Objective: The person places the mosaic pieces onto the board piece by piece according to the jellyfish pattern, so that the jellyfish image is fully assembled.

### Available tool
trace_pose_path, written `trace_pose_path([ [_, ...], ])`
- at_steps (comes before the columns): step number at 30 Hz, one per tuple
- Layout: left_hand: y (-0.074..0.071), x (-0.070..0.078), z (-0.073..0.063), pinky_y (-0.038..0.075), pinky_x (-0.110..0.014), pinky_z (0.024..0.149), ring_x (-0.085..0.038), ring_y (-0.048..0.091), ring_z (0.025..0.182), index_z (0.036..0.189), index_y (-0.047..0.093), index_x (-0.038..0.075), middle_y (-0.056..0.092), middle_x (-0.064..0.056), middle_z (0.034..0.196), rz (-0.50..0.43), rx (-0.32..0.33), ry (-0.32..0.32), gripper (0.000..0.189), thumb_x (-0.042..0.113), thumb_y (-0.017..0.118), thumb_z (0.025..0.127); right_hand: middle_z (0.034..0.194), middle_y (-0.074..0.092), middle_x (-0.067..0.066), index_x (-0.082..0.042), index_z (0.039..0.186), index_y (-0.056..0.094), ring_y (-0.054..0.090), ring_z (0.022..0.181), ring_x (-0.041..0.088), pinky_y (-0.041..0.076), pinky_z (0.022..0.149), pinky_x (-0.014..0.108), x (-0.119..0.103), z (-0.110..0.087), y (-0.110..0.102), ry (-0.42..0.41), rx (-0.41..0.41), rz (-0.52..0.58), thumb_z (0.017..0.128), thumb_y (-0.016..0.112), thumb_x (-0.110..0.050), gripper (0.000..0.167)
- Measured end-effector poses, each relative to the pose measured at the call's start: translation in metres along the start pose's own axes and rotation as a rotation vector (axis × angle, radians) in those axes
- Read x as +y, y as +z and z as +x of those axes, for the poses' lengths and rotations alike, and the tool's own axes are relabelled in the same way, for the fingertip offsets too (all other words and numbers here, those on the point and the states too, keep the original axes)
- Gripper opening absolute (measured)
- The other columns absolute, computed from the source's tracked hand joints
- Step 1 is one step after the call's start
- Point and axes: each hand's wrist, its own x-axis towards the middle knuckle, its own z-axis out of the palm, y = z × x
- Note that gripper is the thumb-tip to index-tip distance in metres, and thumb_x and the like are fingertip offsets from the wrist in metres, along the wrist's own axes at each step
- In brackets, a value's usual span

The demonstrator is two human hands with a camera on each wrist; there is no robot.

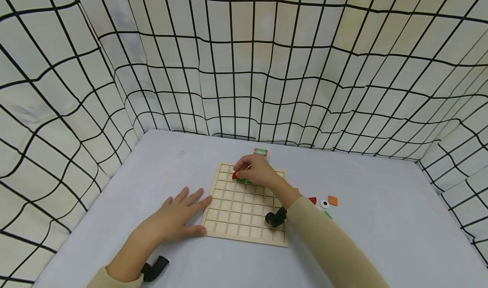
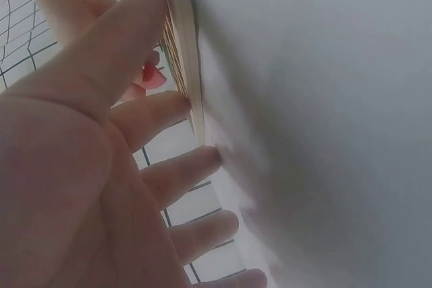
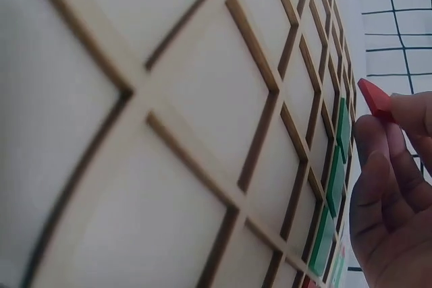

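A wooden grid board [image 1: 232,207] with square cells lies on the white table. Between thumb and fingertips, my right hand [image 1: 259,170] pinches a red piece [image 3: 376,99], apparently a triangle, just above the board's far left part. Green pieces [image 3: 335,180] sit in a row of cells below that hand; in the head view the hand hides most of them. My left hand [image 1: 175,216] lies spread on the table, its thumb and a finger touching the board's left edge. In the left wrist view the fingers [image 2: 182,173] are straight and apart.
A small pattern card [image 1: 261,151] lies behind the board. To the right of the board are loose pieces: an orange square [image 1: 333,200], a white disc with a black dot [image 1: 324,204], a red piece [image 1: 312,200] and a green one [image 1: 328,214]. Black-grid white walls [image 1: 236,67] surround the table.
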Motion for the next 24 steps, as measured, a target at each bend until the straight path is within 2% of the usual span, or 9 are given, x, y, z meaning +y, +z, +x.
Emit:
trace_pose_path([
  [9,0.003,-0.001,0.001,0.022,-0.079,0.105,-0.051,0.019,0.147,0.154,0.041,0.025,0.028,-0.015,0.163,0.004,-0.002,-0.033,0.082,0.059,0.069,0.085,0.089,0.068,-0.004,-0.014,0.096,0.072,0.061,0.079,0.013,0.05,0.067,0.027,-0.006,0.005,0.008,-0.01,-0.013,-0.104,0.092,0.071,-0.012,0.005],
  [17,0.003,0.0,0.001,0.023,-0.078,0.105,-0.052,0.02,0.147,0.154,0.041,0.026,0.028,-0.015,0.163,0.009,-0.008,-0.037,0.082,0.06,0.069,0.084,0.086,0.067,-0.006,-0.014,0.098,0.072,0.059,0.073,0.012,0.048,0.066,0.026,-0.005,0.008,0.013,-0.015,-0.005,-0.182,0.094,0.07,-0.015,0.004],
  [24,0.001,0.001,0.0,0.023,-0.078,0.105,-0.052,0.02,0.147,0.154,0.041,0.026,0.028,-0.015,0.163,0.003,-0.014,-0.04,0.083,0.061,0.068,0.084,0.085,0.065,-0.007,-0.019,0.096,0.073,0.057,0.076,0.012,0.047,0.07,0.028,-0.002,0.011,0.016,0.021,-0.007,-0.248,0.095,0.068,-0.018,0.004],
])
